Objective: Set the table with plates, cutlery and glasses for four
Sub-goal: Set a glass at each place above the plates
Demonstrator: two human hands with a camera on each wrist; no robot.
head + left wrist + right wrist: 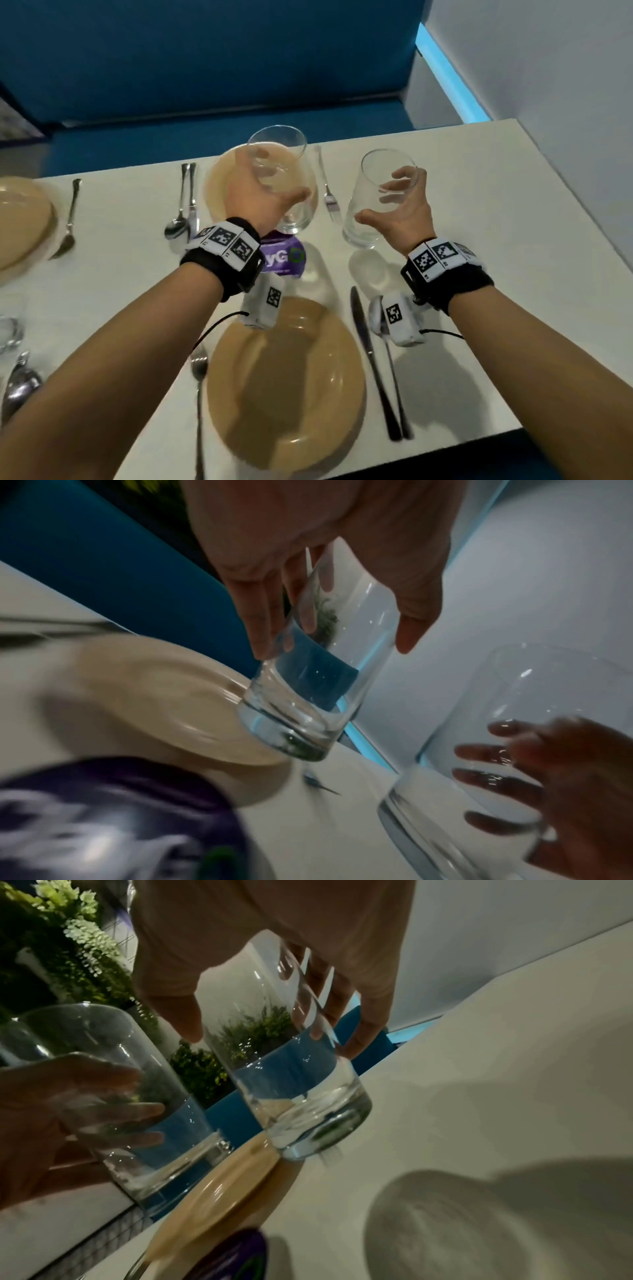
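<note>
My left hand (272,190) grips a clear glass (277,144), tilted and lifted over the near edge of the far beige plate (219,185). My right hand (382,198) grips a second clear glass (363,233), held off the white table (479,274) to the right of the far fork (327,185). In the left wrist view, the left hand (332,642) wraps fingers and thumb around its glass (308,691). The right wrist view has the right hand (274,1039) gripping its glass (298,1096) the same way. Both glasses are empty.
A near beige plate (284,383) lies under my forearms, with a knife (370,359) to its right and a spoon (198,373) to its left. A purple labelled object (284,258) sits between the plates. At far left are another plate (20,219), a fork (68,219) and a glass (10,329).
</note>
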